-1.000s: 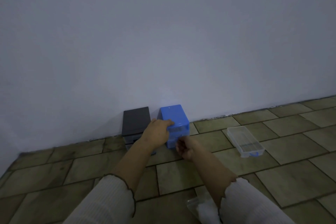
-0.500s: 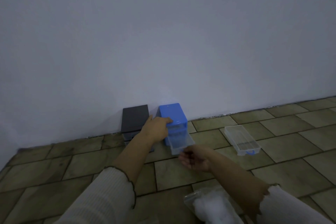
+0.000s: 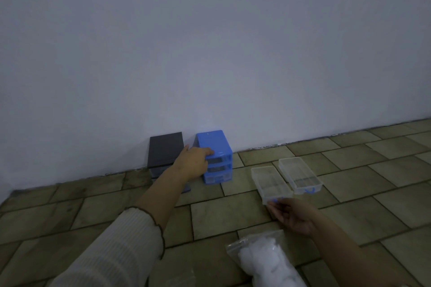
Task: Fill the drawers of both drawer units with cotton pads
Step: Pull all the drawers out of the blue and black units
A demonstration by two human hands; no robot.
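Note:
The blue drawer unit (image 3: pixel 215 143) stands against the wall with its two upper slots empty and a clear drawer still in the bottom slot. My left hand (image 3: pixel 193 163) rests on its top front edge, fingers laid over the corner. The black drawer unit (image 3: pixel 165 149) stands just left of it, partly hidden by my left arm. My right hand (image 3: pixel 291 214) pinches the near end of a clear drawer (image 3: pixel 271 182), low over the floor tiles. A second clear drawer (image 3: pixel 299 175) lies beside it on the right. A clear bag of white cotton pads (image 3: pixel 263 261) lies near me.
Brownish floor tiles (image 3: pixel 373 184) stretch to the right and front. The plain white wall (image 3: pixel 210 53) runs behind both units. A dark flat piece (image 3: pixel 186 187) lies on the floor under my left forearm.
My right hand pulled a clear drawer out of the blue unit and carried it right, beside the other drawer on the floor. My left hand stayed on the blue unit.

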